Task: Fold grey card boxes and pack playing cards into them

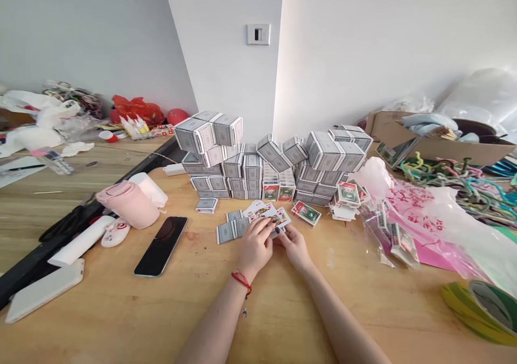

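Note:
Both my hands meet over a few face-up playing cards (284, 217) near the middle of the table. My left hand (256, 244), with a red cord round its wrist, lies across the cards, its fingers closed on them. From the right, my right hand (296, 245) pinches the cards' near edge between thumb and fingers. More face-up cards (252, 208) fan out just behind my left hand. Beside it on the left, several face-down cards (226, 232) with grey patterned backs lie on the wood. A red-and-green card box (306, 213) rests behind my right hand.
Stacked grey-backed card decks (246, 173) form a wall behind my hands. To the left are a phone (161, 245), a pink cup (129, 203) and a white case (46, 288). Plastic wrapping (428, 208) and a tape roll (482, 310) lie on the right.

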`<action>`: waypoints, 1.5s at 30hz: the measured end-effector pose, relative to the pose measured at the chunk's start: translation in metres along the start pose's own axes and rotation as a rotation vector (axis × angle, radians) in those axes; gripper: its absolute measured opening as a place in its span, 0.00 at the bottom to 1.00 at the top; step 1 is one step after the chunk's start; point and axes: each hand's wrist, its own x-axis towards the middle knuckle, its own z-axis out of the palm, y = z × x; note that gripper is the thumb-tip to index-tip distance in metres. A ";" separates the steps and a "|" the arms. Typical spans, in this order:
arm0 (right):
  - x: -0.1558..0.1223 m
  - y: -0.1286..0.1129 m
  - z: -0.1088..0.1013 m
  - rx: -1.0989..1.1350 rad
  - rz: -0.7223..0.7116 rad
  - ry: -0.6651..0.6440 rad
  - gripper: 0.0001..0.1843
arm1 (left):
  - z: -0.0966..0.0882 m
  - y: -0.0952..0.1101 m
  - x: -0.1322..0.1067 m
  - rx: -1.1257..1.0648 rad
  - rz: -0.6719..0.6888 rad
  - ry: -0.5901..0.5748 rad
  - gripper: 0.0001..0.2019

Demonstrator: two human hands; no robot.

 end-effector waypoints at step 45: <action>0.006 0.002 -0.017 -0.118 0.087 0.120 0.21 | 0.002 -0.013 0.004 -0.500 -0.566 -0.018 0.14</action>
